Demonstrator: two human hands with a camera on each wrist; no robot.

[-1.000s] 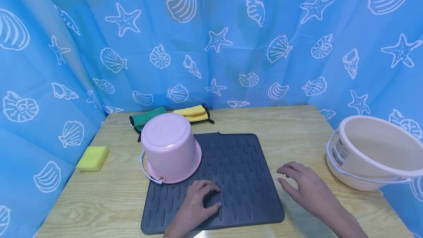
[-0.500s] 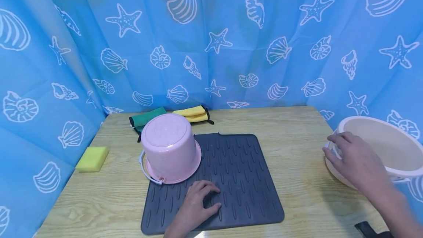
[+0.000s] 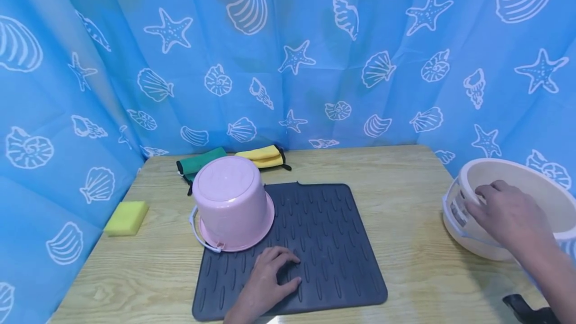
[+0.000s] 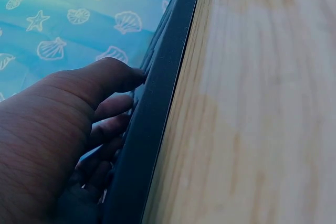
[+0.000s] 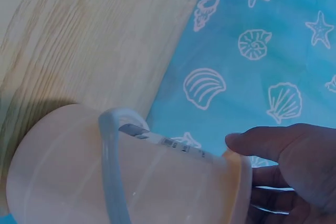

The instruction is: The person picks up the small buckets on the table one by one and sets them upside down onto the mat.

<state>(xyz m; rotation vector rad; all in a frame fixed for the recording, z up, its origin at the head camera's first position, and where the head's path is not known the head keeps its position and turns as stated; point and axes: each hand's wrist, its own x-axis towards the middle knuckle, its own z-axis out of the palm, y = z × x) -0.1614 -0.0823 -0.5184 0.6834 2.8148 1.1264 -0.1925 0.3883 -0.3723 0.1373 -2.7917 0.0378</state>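
Right hand (image 3: 513, 216): placed at the rim (image 5: 241, 187) of the beige bucket (image 3: 549, 194). Thumb on the outer side, fingers toward the mouth side, rim in the narrow gap between. Clamping force cannot be told.
Beige bucket: extends down and to the right from the grip; mouth up, standing at the right side of the table (image 3: 405, 189).
Handle (image 5: 111, 171): lowered along the outer wall, below the grip; not held.
Left hand (image 3: 267, 284): well to the left of the grip. Fingers loosely bent, resting on the black mat (image 3: 324, 234); holds nothing.
Pink bucket (image 3: 231, 204): inverted on the mat, well left of the grip, beyond the left hand.
Yellow sponge (image 3: 127, 218): farthest left of the grip, beside the mat's side of the table.
Step in hand: judged to be taking hold of the beige bucket; no lift is apparent.
Next move: calls for securing the rim between thumb and fingers before loading it. A single hold at the edge may let the bucket tip; the left hand is free to support it.
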